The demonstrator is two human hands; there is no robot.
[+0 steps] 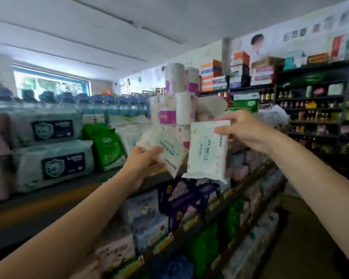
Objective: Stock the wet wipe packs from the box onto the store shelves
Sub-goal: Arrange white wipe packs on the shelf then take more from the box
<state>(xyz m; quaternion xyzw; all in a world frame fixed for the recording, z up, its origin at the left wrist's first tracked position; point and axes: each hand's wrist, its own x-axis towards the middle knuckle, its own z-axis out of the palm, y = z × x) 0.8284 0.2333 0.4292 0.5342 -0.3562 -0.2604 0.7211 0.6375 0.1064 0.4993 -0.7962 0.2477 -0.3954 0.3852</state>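
Because both arms are raised toward the top shelf (101,179), I carry one wet wipe pack per hand so two go up in one reach. Left hand (143,164): fingers curled round the lower edge of the left pack (165,149), thumb on its printed face; the pack tilts toward 11 o'clock, probably so its leading corner goes in first. Right hand (244,130): fingers and thumb pinch the upper right corner of the right pack (207,152), which hangs nearly upright, long side vertical, free end at 6 o'clock. The packs sit just beside each other, apparently not touching, both in the air ahead of the paper roll stack (175,97) at 12 o'clock. Neither pack rests on a shelf yet. Large wipe bundles (52,164) occupy the shelf at 9 o'clock; the gap beside the green bag (107,148) looks like the likely slot. The box is not in view. Frame is blurred, so the print is only partly readable.
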